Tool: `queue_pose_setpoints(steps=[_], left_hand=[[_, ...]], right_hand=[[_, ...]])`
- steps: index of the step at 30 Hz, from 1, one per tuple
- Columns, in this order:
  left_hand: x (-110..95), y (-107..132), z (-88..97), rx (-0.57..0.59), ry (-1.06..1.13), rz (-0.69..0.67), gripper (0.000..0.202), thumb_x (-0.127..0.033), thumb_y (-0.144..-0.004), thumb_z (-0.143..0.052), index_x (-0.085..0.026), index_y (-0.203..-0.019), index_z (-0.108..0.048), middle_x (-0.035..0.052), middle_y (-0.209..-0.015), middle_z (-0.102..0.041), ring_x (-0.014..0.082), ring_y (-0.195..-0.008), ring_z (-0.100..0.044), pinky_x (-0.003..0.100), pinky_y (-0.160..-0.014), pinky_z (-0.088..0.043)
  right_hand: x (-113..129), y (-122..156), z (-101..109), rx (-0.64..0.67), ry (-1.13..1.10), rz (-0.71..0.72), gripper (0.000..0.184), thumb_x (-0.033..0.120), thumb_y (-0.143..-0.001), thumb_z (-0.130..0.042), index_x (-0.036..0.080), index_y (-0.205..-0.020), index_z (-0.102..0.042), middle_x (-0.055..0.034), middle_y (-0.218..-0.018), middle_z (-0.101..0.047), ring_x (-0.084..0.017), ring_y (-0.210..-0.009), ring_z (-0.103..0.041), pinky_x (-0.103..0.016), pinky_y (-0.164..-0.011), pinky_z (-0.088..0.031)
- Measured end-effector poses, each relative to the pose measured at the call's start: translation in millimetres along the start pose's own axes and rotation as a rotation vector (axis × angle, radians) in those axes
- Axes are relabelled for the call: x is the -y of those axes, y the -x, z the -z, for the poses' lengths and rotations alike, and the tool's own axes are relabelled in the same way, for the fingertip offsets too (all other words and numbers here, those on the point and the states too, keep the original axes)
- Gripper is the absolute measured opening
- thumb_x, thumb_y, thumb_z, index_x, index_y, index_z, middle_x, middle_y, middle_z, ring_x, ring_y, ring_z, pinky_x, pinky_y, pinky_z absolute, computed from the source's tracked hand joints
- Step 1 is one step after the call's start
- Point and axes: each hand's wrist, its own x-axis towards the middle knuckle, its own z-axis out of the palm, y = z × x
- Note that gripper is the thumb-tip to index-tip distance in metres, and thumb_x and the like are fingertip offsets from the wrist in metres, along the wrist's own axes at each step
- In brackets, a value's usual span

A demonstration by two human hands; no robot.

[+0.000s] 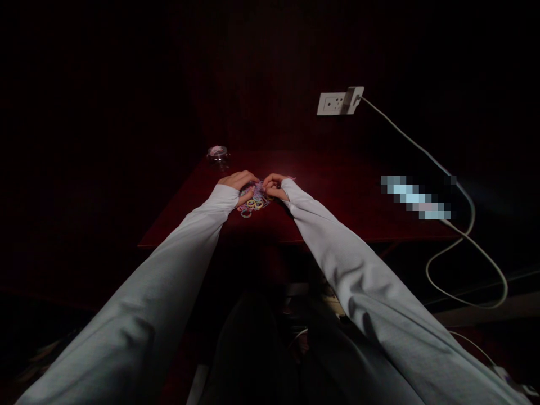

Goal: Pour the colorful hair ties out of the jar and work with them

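A small heap of colourful little elastic rings (252, 205) lies on the dark red table (337, 197). My left hand (239, 181) rests at the heap's left side with fingers curled over the rings. My right hand (275, 185) is just to its right, fingers bent and pinched at the top of the heap. Both hands touch the pile, and what each pinches is too small to make out. Pale grey sleeves cover both arms.
A small clear jar (218, 155) with pinkish contents stands at the table's back left. A white wall socket (333, 103) holds a charger (353, 99); its white cable (464, 236) loops down past the table's right end. The surroundings are very dark.
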Motion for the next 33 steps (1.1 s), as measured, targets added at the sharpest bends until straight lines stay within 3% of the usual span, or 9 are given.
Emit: queue_pose_setpoints(steps=[10,22,33], left_hand=[[3.6,-2.3,-5.7,0.010,0.007,0.017,0.023,-0.033,-0.094,-0.054,-0.024,-0.107,-0.071,0.0074,-0.114,-0.075,0.0241,-0.105,-0.070,0.034,-0.088,-0.054],[3.2,-1.9,-3.4,0.016,0.024,0.001,0.021,-0.034,-0.099,-0.053,-0.024,-0.107,-0.070,0.0070,-0.115,-0.074,0.0225,-0.105,-0.070,0.033,-0.088,-0.054],[0.2,-0.8,0.0,-0.001,0.011,-0.017,0.023,-0.035,-0.101,-0.050,-0.024,-0.106,-0.069,0.0072,-0.115,-0.076,0.0219,-0.106,-0.071,0.031,-0.089,-0.054]], right_hand=[[5.6,2.8,-2.5,0.008,-0.054,-0.018,0.031,0.034,-0.059,-0.082,0.022,-0.072,-0.056,0.0085,-0.056,-0.057,-0.006,-0.050,-0.045,-0.021,-0.053,-0.037],[2.7,2.8,-6.2,-0.024,-0.050,-0.039,0.030,0.032,-0.061,-0.082,0.021,-0.072,-0.056,0.0093,-0.053,-0.055,-0.006,-0.048,-0.045,-0.020,-0.050,-0.035],[1.8,5.1,-4.2,0.003,-0.034,-0.037,0.039,0.043,-0.063,-0.088,0.020,-0.080,-0.060,0.0078,-0.060,-0.057,-0.006,-0.051,-0.043,-0.021,-0.051,-0.032]])
